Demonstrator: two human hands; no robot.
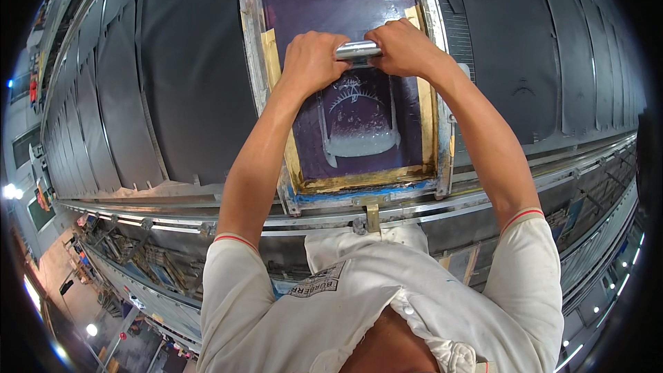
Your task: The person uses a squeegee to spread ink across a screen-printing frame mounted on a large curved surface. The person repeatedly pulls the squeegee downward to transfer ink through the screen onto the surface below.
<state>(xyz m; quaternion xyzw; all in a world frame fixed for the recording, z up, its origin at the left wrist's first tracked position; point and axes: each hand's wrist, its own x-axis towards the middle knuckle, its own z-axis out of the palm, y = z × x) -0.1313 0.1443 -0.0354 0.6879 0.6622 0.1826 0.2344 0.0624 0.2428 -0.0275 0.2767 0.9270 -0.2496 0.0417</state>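
Both my hands grip a squeegee (358, 50) by its silver metal handle, one at each end. My left hand (312, 62) is closed round the left end, and my right hand (404, 48) round the right end. Under them lies a screen printing frame (442, 34) with purple mesh (307, 3) and tan tape along its inner edges. An arched pale design shows on the mesh just below the handle. Whitish ink (362, 144) is smeared in a band across the lower mesh. The squeegee's blade is mostly hidden by my hands.
Black fabric panels (190, 69) lie side by side along the long table on both sides of the frame. One panel (511, 48) at the right bears a faint arched print. A metal rail (476, 202) with a brass-coloured clamp (373, 217) runs along the near edge.
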